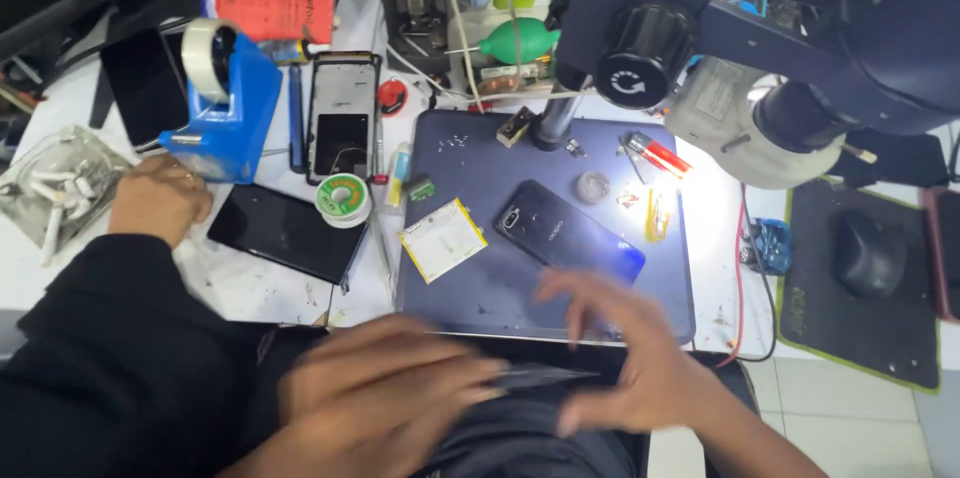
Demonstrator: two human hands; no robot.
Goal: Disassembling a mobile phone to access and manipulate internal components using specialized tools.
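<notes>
Fingers [450, 378] of the left hand [385, 393] are drawn together, apparently pinching one end of a thin dark strip [540, 375] at the near table edge; motion blur prevents certainty. Far left, a co-worker's hand [158, 200] rests on the white table [250, 288], beside a clear tray of white scraps [55, 193] and a blue tape dispenser [235, 103]. A black phone [283, 231] lies flat just right of it, with a solder-wire spool [343, 200] at its corner. On the dark work mat [470, 278] sit a yellow-edged battery [443, 239] and a dark blue phone [565, 231], face down. The right hand [625, 338] hovers below that phone, fingers spread, touching the strip's other end. A microscope [760, 48] overhangs the mat's far right, with a mouse [870, 253] beyond.
</notes>
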